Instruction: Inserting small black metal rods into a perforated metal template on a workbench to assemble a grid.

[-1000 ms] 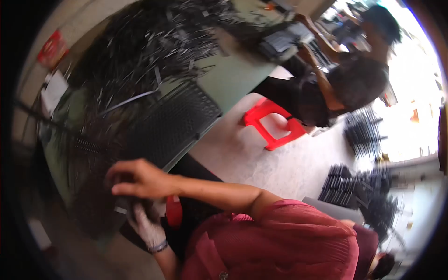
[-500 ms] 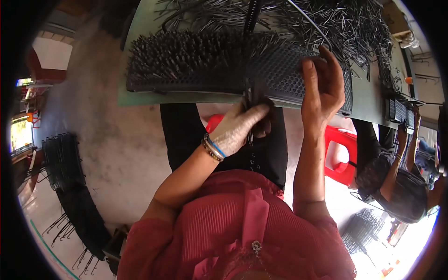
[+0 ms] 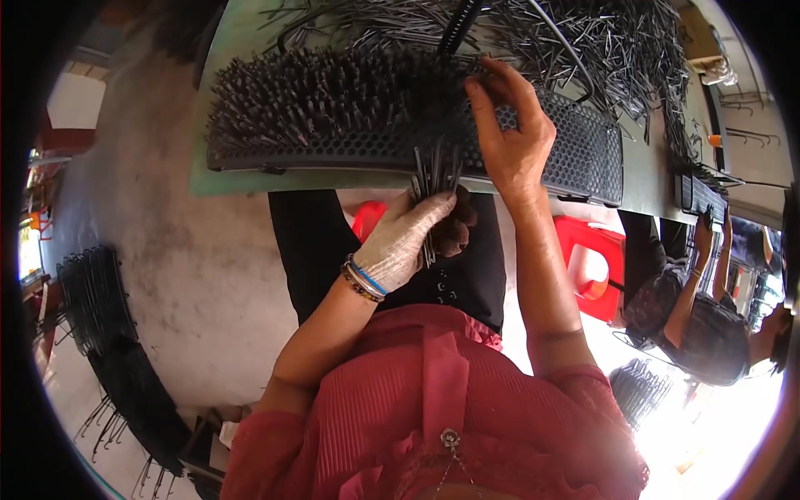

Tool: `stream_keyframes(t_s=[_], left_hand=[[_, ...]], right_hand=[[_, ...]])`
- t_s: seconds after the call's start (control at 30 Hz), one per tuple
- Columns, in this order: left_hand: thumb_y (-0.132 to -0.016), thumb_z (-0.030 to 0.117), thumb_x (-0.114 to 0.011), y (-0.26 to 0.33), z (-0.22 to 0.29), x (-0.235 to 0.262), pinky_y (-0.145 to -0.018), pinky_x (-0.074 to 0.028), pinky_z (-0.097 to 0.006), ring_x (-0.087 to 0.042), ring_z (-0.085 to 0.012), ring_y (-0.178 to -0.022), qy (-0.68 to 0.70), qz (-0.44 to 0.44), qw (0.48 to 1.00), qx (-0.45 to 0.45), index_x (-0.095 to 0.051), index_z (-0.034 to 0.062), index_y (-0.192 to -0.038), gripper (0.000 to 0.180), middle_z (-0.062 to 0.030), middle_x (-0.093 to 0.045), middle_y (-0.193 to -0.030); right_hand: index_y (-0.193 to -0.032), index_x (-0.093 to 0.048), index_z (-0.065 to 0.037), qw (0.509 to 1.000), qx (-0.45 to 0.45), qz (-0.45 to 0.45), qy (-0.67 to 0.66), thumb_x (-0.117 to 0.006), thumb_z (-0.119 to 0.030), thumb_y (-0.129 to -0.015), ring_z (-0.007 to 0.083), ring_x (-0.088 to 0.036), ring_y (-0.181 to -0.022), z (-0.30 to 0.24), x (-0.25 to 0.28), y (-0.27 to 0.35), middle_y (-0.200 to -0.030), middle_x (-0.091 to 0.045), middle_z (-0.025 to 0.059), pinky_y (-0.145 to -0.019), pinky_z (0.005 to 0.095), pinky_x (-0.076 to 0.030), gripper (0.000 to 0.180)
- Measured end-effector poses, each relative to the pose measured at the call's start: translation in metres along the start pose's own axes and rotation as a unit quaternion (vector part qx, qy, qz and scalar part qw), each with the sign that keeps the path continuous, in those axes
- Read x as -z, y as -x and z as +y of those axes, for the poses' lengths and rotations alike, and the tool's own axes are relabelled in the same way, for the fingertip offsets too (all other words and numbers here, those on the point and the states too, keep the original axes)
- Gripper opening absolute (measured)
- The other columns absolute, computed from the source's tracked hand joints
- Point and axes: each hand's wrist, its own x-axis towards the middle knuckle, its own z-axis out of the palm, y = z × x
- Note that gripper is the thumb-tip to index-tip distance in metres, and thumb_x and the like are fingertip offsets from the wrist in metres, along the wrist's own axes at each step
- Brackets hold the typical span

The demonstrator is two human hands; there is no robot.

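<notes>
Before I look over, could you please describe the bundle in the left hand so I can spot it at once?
On the green table, find the long black perforated tray. Below its middle, the pale-gloved left hand holds the bundle of thin dark strips. Unlike the strips standing in the tray or strewn behind, these are hand-held.

Green is shown along the surface (image 3: 218,182), and across it black, flecked with silver, is spread by the loose rods (image 3: 617,62)! Charcoal is worn by the tray (image 3: 587,150), patterned all over with small, regular holes; near-black is brought by the packed rods (image 3: 304,104), glinting grey by the bundle of rods (image 3: 432,173). The off-white glove (image 3: 396,250) is darkened at the fingers, with a blue band (image 3: 372,281) set below. Deep red, finely striped with pleats, is displayed on the blouse (image 3: 375,383); brighter red is flashed by the stool (image 3: 614,258).
</notes>
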Motion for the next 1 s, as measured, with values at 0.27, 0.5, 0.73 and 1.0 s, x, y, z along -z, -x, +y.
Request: stream_keyframes(t_s=[0.27,0.5,0.73,1.0], left_hand=[[-0.097,0.025,-0.055,0.002,0.006,0.000,-0.048,-0.043,-0.021,-0.055,-0.0078,-0.059,-0.017,0.028,0.999,0.036,-0.058,0.0042,-0.109,0.024,-0.0055,-0.063,-0.082],[-0.098,0.022,-0.053,0.005,0.008,-0.008,-0.047,-0.041,-0.020,-0.054,-0.0082,-0.058,-0.044,0.069,0.996,0.030,-0.056,0.0033,-0.108,0.021,-0.0064,-0.063,-0.083],[-0.095,0.027,-0.059,-0.003,-0.002,-0.009,-0.042,-0.030,-0.019,-0.042,-0.0064,-0.047,-0.065,0.022,0.998,0.005,-0.057,0.0061,-0.093,0.021,0.0004,-0.053,-0.064],[-0.092,0.031,-0.063,0.001,-0.013,0.007,-0.040,-0.028,-0.017,-0.037,-0.0019,-0.049,-0.101,0.110,0.988,-0.027,-0.060,0.0061,-0.110,0.031,0.0014,-0.058,-0.076]], right_hand=[[-0.113,-0.064,-0.007,1.000,-0.002,0.007,-0.011,-0.072,-0.004,-0.081,0.0205,-0.069,-0.085,0.003,-0.002,-0.002,-0.093,-0.070,0.0122,-0.076,0.0297,-0.054,0.033],[-0.114,-0.063,-0.005,0.998,-0.046,-0.014,-0.050,-0.070,-0.004,-0.083,0.0195,-0.070,-0.082,0.002,-0.001,-0.004,-0.090,-0.071,0.0118,-0.073,0.0286,-0.054,0.032],[-0.110,-0.066,-0.003,0.997,0.046,-0.023,0.049,-0.068,-0.005,-0.083,0.0203,-0.069,-0.086,0.013,0.006,0.000,-0.100,-0.070,0.0127,-0.073,0.0302,-0.054,0.027],[-0.097,-0.062,-0.002,0.986,0.151,-0.004,0.072,-0.068,-0.008,-0.074,0.0291,-0.056,-0.074,0.005,-0.003,0.007,-0.089,-0.056,0.0108,-0.064,0.0391,-0.046,0.024]])
